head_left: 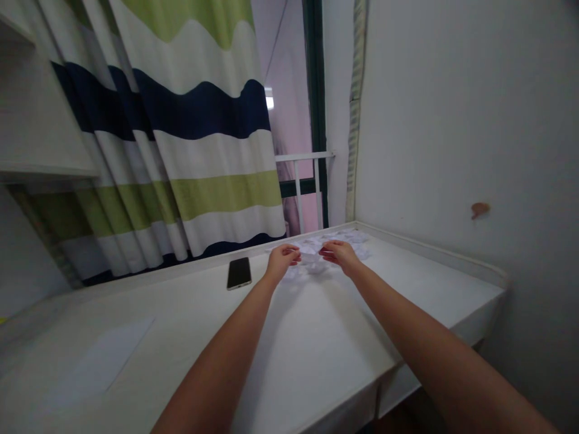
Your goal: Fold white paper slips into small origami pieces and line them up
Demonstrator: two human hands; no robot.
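Both your hands reach out over the counter (194,337), close together near its back corner. White paper pieces (355,237) lie loose around and behind your fingers, and one pale piece (310,257) shows in the gap between your hands. Your left grip (283,261) has its fingers bent in toward that piece, and your right grip (340,253) faces it from the other side, fingertips bunched. The two hands stand apart from each other. Whether either is actually clamped on paper you can't confirm here: blur and white on white hide the contact, so I cannot tell.

That same lack of contrast looks like your likeliest trouble. With edges hard to make out, you could catch two layers at once or miss a fold. If both hands do have the paper, an uneven pull could crease or tear it; a loose pinch could let it drop among the others, where you might lose track of it.

The surrounding pieces look thin and light, so a dragging fingertip or wrist could scatter them. Some sit close to the raised back edge, and a careless push could jam them against it.

Mind the phone (239,273) just left of your left hand; swinging that forearm outward could knock it. The flat sheet (108,355) lies well apart to the left, so it seems at little risk unless your arm sweeps wide.
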